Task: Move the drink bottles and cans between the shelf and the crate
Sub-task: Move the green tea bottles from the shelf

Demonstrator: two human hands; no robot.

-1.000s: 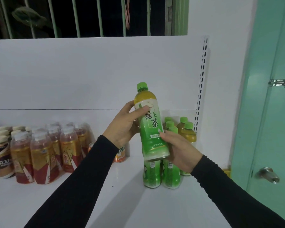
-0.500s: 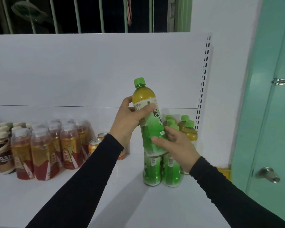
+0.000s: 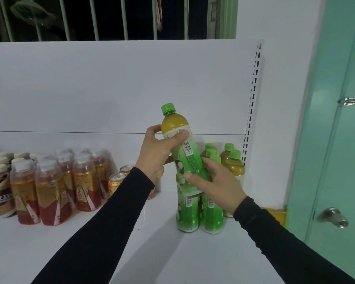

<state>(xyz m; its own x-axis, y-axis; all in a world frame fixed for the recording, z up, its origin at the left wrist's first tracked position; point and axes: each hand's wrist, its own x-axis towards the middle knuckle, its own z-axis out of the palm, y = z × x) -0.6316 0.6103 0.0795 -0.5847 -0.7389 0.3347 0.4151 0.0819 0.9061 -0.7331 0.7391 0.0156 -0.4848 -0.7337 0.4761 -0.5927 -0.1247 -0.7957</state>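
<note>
Both hands hold one green tea bottle (image 3: 182,148) with a green cap, tilted slightly left above the white shelf (image 3: 156,253). My left hand (image 3: 158,152) grips its upper part near the shoulder. My right hand (image 3: 217,181) wraps its lower part. The barcode side of the label faces me. Directly beneath and behind it stand several more green tea bottles (image 3: 211,212) in a cluster near the shelf's right end. No crate is in view.
Several red-and-gold tea bottles (image 3: 53,185) and brown coffee bottles (image 3: 0,193) stand at the left. Two orange cans (image 3: 117,181) sit behind my left forearm. A slotted shelf upright (image 3: 252,95) and a teal door (image 3: 336,140) are on the right.
The held bottle has been turned about its axis, so the barcode now faces me instead of the large characters. It has also dropped a little towards the standing cluster.
</note>
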